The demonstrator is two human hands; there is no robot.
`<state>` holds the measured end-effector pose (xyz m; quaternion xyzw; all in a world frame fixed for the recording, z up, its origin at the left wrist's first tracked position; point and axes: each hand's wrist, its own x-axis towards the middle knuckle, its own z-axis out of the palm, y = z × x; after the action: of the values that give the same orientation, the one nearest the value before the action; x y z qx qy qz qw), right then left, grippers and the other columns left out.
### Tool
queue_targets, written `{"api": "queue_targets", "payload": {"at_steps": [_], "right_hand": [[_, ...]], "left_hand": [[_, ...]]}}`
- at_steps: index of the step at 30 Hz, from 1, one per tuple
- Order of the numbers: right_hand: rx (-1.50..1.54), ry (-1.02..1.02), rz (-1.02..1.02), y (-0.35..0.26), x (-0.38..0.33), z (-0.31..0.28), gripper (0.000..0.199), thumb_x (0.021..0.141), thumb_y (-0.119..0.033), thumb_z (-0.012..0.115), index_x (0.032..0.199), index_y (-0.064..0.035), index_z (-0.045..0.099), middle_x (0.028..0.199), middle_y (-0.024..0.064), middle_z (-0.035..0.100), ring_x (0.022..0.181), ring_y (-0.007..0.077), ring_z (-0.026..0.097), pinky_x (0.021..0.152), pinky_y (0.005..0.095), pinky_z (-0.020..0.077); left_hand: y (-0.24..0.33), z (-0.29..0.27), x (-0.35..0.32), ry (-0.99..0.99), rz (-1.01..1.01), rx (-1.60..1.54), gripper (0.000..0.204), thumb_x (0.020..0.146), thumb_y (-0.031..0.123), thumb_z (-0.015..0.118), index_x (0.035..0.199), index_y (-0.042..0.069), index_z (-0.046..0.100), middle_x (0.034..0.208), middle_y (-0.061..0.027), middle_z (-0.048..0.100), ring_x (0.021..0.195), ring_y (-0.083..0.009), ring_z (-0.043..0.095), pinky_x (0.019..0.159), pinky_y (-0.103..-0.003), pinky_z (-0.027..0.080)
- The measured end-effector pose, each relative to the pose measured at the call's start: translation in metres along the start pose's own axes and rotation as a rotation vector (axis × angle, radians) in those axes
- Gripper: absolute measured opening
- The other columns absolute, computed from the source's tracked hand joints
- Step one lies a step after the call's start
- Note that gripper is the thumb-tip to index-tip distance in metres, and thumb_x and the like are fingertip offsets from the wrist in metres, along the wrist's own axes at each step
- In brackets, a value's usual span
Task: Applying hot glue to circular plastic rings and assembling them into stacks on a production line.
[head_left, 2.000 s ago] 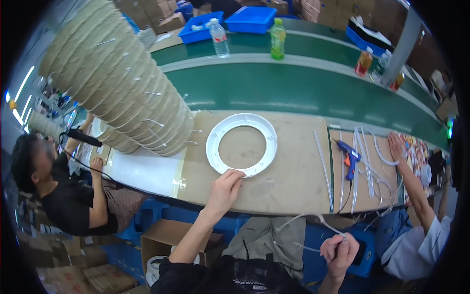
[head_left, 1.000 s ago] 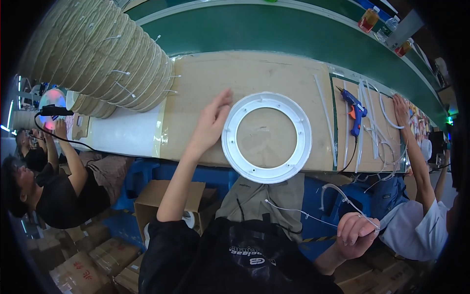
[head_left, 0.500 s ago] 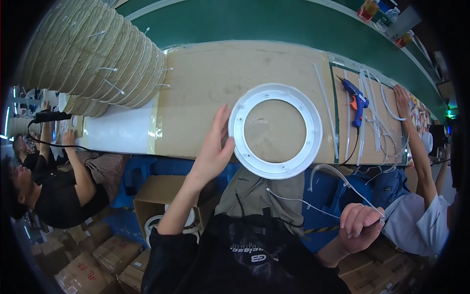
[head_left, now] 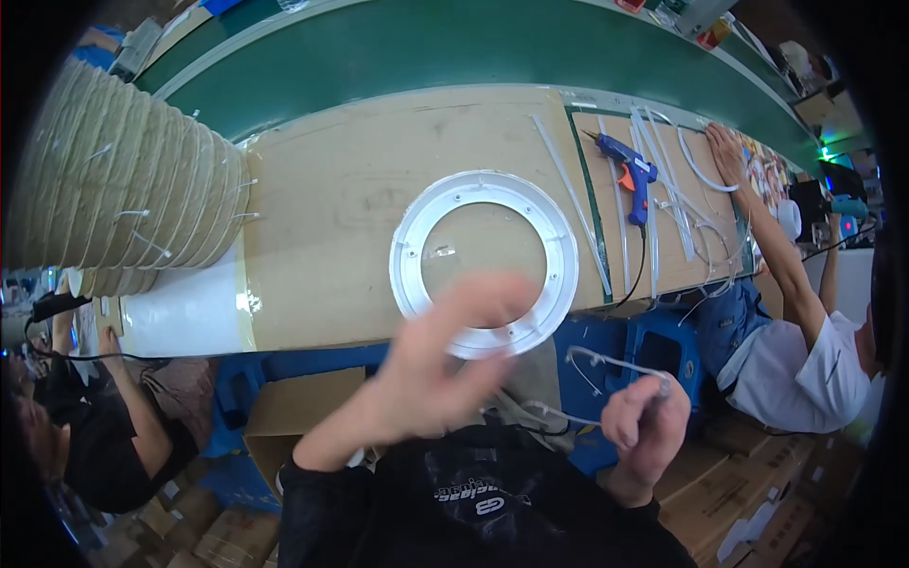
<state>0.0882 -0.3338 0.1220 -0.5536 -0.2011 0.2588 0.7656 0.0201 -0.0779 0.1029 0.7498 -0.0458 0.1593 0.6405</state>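
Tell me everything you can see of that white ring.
The white ring looks like plastic: round, with a large open centre, a raised outer rim and small hole-like spots around its inner band. It appears to lie flat on the cardboard, near side reaching past the front edge. The blurred left hand hides part of that side; whether it touches is unclear.

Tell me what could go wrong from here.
The white ring seems to overhang the table, so a knock from the left hand, blurred in front of it, might tip it off. The thin cord dangling from the right hand could snag or tangle. A tug on the black cable might drag the glue gun.
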Motion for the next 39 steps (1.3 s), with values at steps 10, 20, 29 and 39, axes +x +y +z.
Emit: {"api": "queue_targets", "payload": {"at_steps": [10, 20, 29, 39], "right_hand": [[-0.148, -0.041, -0.038, 0.035, 0.025, 0.029, 0.030, 0.097, -0.015, 0.058, 0.116, 0.0073, 0.063, 0.117, 0.0132, 0.054, 0.104, 0.0190, 0.055, 0.094, 0.0317, 0.0440], [-0.114, -0.086, 0.046, 0.030, 0.039, 0.033, 0.028, 0.098, -0.018, 0.059, 0.104, 0.0070, 0.070, 0.114, 0.0159, 0.062, 0.103, 0.0229, 0.061, 0.091, 0.0323, 0.0481], [-0.428, 0.154, -0.126, 0.024, 0.030, -0.005, 0.028, 0.088, 0.002, 0.057, 0.115, 0.0058, 0.062, 0.116, 0.0134, 0.059, 0.073, 0.0099, 0.062, 0.060, 0.0199, 0.0478], [-0.674, -0.033, -0.010, 0.053, 0.063, -0.025, 0.029, 0.087, -0.003, 0.068, 0.116, 0.0004, 0.066, 0.084, 0.0049, 0.066, 0.067, 0.0059, 0.061, 0.056, 0.0199, 0.0467]], "left_hand": [[0.014, 0.052, -0.037, 0.022, 0.003, 0.222, 0.057, 0.077, 0.002, 0.078, 0.128, -0.008, 0.055, 0.123, -0.0232, 0.061, 0.085, -0.0288, 0.070, 0.070, -0.035, 0.059], [0.012, 0.032, -0.019, 0.120, -0.098, 0.277, 0.024, 0.073, -0.010, 0.070, 0.095, -0.002, 0.065, 0.086, -0.0121, 0.067, 0.070, -0.0224, 0.067, 0.064, -0.029, 0.054], [0.019, 0.001, -0.008, 0.249, -0.284, 0.084, 0.012, 0.092, -0.002, 0.054, 0.101, -0.007, 0.059, 0.089, -0.0087, 0.058, 0.066, -0.0086, 0.060, 0.056, -0.021, 0.053], [0.028, 0.001, -0.006, 0.155, -0.152, 0.209, 0.012, 0.089, -0.006, 0.058, 0.101, -0.007, 0.062, 0.088, -0.0106, 0.063, 0.065, -0.0089, 0.061, 0.055, -0.021, 0.051]]}}
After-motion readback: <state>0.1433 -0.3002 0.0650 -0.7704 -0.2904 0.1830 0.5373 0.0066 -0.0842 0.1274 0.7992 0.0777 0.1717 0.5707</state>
